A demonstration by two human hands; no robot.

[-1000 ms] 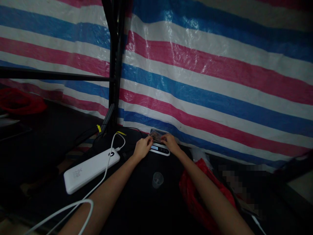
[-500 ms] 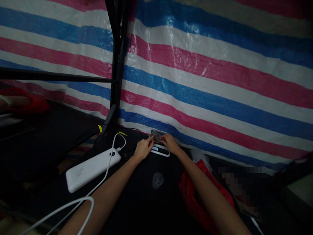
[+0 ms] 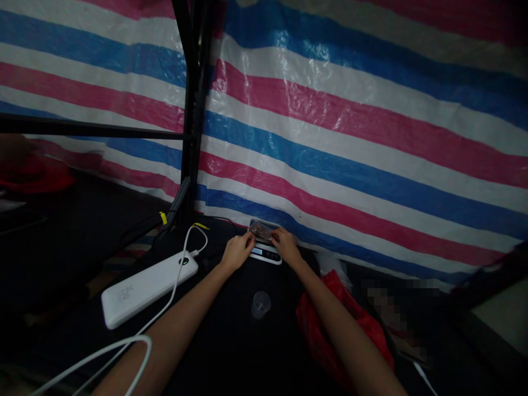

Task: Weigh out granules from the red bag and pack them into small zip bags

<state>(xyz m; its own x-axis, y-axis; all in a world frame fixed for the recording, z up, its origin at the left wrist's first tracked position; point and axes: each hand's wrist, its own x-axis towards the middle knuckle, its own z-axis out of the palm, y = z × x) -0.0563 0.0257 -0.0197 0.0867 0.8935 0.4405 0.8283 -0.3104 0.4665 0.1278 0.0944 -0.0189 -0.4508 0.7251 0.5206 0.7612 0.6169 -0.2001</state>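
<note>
A small clear plastic bag with brown contents (image 3: pixel 260 230) lies over the far part of a white digital scale (image 3: pixel 268 254). My left hand (image 3: pixel 238 250) pinches the bag's left edge, its fingers closed. At the opposite edge, my right hand (image 3: pixel 286 246) has its thumb and fingers pressed together on the plastic. The scale's lit display faces me between the hands; its digits are too small to read. Nearer to me on the black surface is a clear plastic cup (image 3: pixel 261 304).
To the left lies a white power bank (image 3: pixel 144 291) with a white cable (image 3: pixel 173 291). A red plastic bag (image 3: pixel 317 313) sits under my right forearm. Behind stand a black metal post (image 3: pixel 192 110) and striped sheeting (image 3: pixel 330 137). Another person's hand (image 3: pixel 14 147), blurred, is over red material at far left.
The view has shifted slightly, so most things sit further left. A little more of the bag shows between my hands, which keep their hold. The other person's hand at far left has moved.
</note>
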